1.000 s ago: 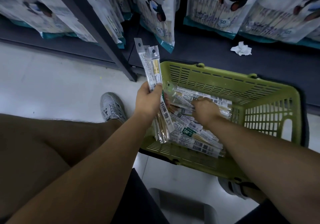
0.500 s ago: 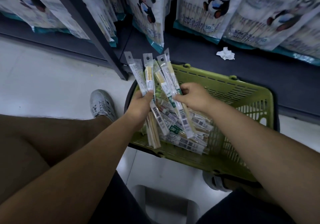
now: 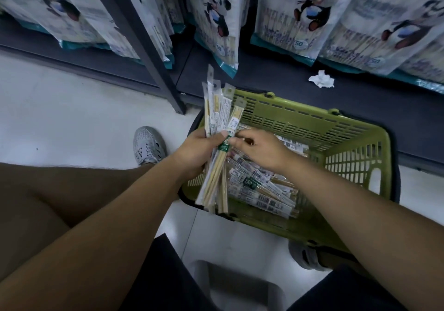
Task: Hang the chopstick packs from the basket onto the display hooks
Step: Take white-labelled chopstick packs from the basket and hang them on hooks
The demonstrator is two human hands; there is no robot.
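My left hand (image 3: 199, 153): grips a fan of chopstick packs (image 3: 216, 116), long axes upright, hang-holes pointing away from me
My right hand (image 3: 260, 149): pinches its green-banded pack (image 3: 224, 145)
Writing: "50" on panda bags (image 3: 295, 17)

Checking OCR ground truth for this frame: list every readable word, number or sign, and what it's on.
"50": round badge low on the panda bags.
Other print on those bags: blurred, unreadable.
Green band on the held packs in the left hand: blurred logo, unreadable.
Barcode labels on the basket packs: too small to read.
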